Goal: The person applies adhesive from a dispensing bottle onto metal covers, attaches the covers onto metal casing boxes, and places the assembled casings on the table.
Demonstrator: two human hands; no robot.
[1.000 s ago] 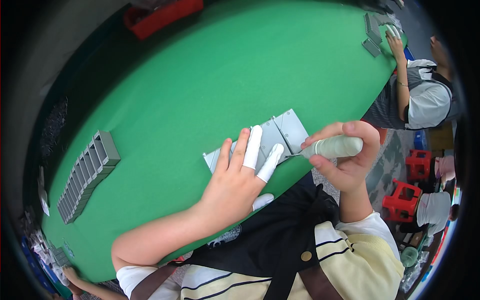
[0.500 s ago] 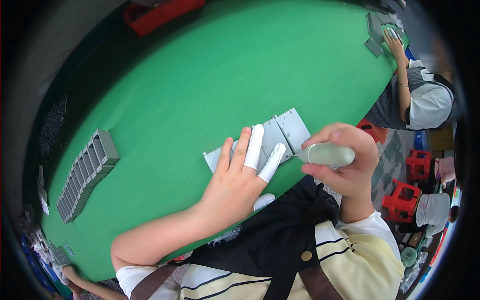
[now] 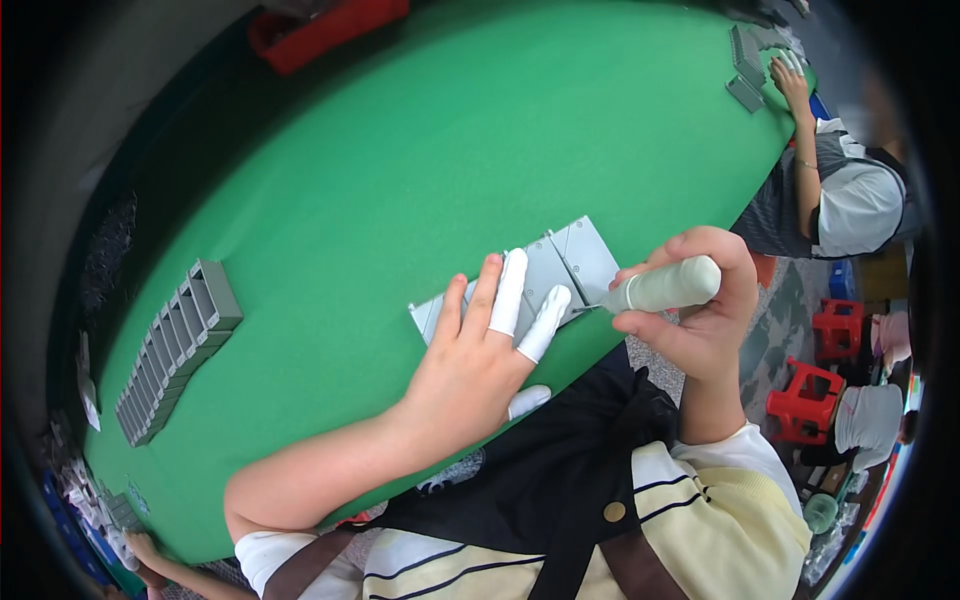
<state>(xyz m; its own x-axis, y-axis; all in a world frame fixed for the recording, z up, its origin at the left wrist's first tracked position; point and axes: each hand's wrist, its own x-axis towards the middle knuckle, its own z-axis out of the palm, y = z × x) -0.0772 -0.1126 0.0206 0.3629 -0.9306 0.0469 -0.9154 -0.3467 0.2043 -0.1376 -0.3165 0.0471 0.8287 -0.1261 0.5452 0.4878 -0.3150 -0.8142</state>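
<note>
Flat grey plastic panels (image 3: 590, 257) with small round marks lie in a row near the table's front edge. My left hand (image 3: 465, 365) rests flat on them, fingers spread, with white covers on the thumb and two fingers. In my right hand (image 3: 715, 310) is a hand tool (image 3: 668, 287) with a thick pale-green handle and a thin metal tip. That tip is at the panels' near edge, beside my left index finger; whether it touches the plastic I cannot tell.
A stepped row of grey open-topped boxes (image 3: 180, 350) stands on the green table (image 3: 400, 160) at the left. A red bin (image 3: 325, 32) is at the far edge. A co-worker's hand (image 3: 790, 82) is by grey parts at the upper right; another person's arm (image 3: 175, 568) shows lower left.
My right hand has tilted the tool, so the end of its handle sits higher and its thin tip shows more. My left hand and the panels have stayed in place.
</note>
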